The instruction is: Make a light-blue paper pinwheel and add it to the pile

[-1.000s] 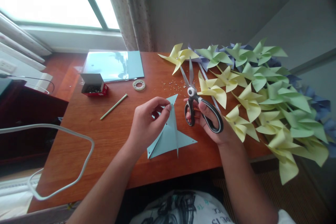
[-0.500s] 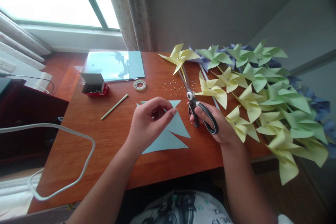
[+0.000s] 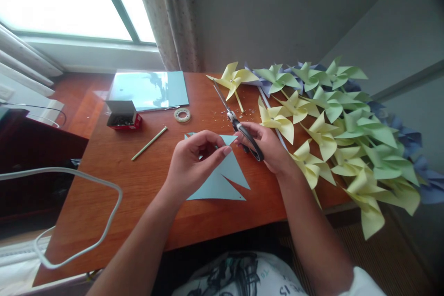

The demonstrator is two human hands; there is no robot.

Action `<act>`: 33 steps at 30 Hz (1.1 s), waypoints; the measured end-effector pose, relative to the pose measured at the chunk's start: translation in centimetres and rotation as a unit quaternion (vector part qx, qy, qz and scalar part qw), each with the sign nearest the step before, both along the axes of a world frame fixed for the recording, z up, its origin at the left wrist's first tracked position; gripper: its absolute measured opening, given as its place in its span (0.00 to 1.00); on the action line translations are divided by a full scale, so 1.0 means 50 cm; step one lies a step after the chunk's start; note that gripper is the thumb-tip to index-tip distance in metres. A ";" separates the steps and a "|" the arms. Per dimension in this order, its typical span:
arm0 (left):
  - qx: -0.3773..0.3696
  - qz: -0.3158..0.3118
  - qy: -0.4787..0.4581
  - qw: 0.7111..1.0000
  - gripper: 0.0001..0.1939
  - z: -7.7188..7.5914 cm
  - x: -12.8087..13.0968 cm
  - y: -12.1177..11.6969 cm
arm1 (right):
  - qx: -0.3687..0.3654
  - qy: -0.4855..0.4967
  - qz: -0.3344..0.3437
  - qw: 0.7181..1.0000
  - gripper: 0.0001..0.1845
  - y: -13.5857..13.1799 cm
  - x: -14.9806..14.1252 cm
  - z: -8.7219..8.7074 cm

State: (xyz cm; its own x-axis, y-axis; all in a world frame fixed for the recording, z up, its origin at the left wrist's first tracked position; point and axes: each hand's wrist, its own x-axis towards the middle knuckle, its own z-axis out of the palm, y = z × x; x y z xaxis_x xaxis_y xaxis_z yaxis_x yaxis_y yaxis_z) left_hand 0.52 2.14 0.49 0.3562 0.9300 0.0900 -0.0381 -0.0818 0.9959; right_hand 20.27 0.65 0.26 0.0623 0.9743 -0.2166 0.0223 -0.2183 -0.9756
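My left hand (image 3: 197,157) is closed in a pinch over a light blue sheet of paper (image 3: 215,185) with cuts running in from its corners. Its fingertips are at the paper; the exact grip is partly hidden. My right hand (image 3: 265,145) is wrapped around the black-and-white handles of a pair of scissors (image 3: 239,125), blades pointing away to the upper left. The thumb and finger of this hand reach the paper's right upper corner. Just beyond the scissors lies a yellow paper pinwheel (image 3: 233,78) on a short stick.
Many yellow, green and purple pinwheels (image 3: 347,120) cover the right side. Tiny beads (image 3: 222,115) are scattered behind the paper. A tape roll (image 3: 182,114), a pale green stick (image 3: 149,143), a red box (image 3: 125,120) and a packet of blue paper (image 3: 145,90) lie leftward. A white cable (image 3: 114,212) crosses the left edge.
My right hand has moved left with the scissors, bringing its fingertips to the paper's corner. The blades have tipped further left. My left hand stays in its pinch.
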 end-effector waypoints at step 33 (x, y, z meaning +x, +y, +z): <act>-0.001 0.079 -0.015 0.997 0.09 0.009 0.003 0.006 | 0.138 -0.468 0.077 0.870 0.26 -0.138 0.006 -0.052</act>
State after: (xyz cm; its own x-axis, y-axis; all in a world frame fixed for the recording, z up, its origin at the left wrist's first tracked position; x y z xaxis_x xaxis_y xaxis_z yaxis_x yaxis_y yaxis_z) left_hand 0.67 2.46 0.93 0.2023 0.9745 0.0968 -0.0543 -0.0876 0.9947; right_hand 20.55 -6.25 -2.35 -0.0505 0.9934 0.1029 0.8426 0.0977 -0.5296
